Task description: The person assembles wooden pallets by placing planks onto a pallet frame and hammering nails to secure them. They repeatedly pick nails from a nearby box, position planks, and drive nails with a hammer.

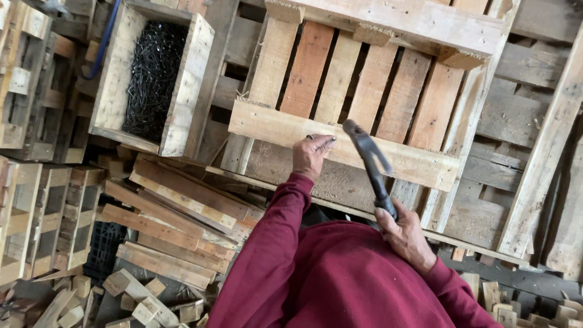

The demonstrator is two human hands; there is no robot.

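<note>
On pallet rail [340, 143]: left hand [311, 155] pinching nail, probably; right hand [404, 234] grip wrapped around hammer [370, 164].

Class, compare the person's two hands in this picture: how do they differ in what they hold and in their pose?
1. The left hand rests on the wooden pallet's front board, seemingly pinching a nail; the right hand grips the hammer's dark handle.
2. The left hand is stretched forward; the right hand is drawn back near the body, hammer head raised above the board.
Both come out of dark red sleeves.

Dark hammer [369, 164] raised above pale wooden pallet [364, 97], perhaps over a nail.
</note>
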